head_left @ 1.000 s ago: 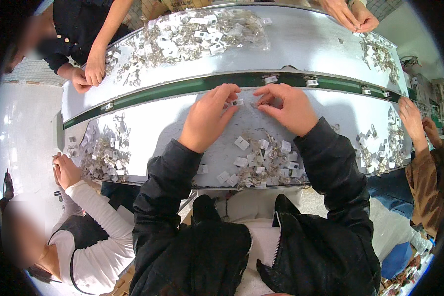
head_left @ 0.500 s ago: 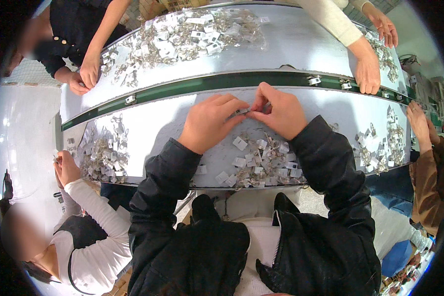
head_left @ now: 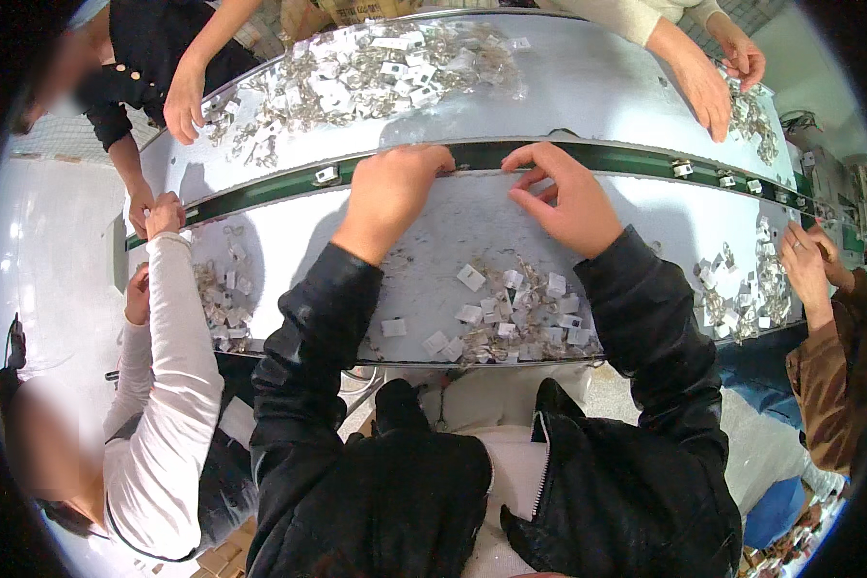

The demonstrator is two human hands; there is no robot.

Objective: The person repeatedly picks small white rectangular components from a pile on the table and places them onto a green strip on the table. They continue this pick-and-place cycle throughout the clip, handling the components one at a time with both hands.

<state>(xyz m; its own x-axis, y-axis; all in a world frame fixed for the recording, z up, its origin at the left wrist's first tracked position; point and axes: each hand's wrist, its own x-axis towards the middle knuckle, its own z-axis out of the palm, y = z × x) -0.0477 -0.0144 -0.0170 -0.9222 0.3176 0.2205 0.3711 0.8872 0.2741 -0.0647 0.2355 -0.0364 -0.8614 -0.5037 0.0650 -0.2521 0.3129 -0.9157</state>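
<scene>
My left hand (head_left: 395,197) reaches to the green conveyor belt (head_left: 477,156), its fingers curled together over the belt's near edge. Whatever those fingers hold is hidden behind the hand. To its right, my right hand (head_left: 570,200) hovers by the same edge with thumb and fingers apart and nothing between them. On the white worktop (head_left: 433,231) nearer me lies a loose pile of small white block-like parts (head_left: 506,329) with thin shiny metal pieces. A single white part (head_left: 393,328) rests apart, left of the pile.
More white parts (head_left: 682,170) sit spaced along the belt. A large heap of parts (head_left: 356,77) covers the far worktop. A co-worker's white sleeve (head_left: 175,318) crosses at left, and other hands (head_left: 807,265) work at right. Another co-worker's hand (head_left: 694,82) is at far right.
My hands have moved apart; the left has gone up to the belt and the right has opened. Left co-worker's arm now reaches toward the belt. Parts on the belt have shifted right.
</scene>
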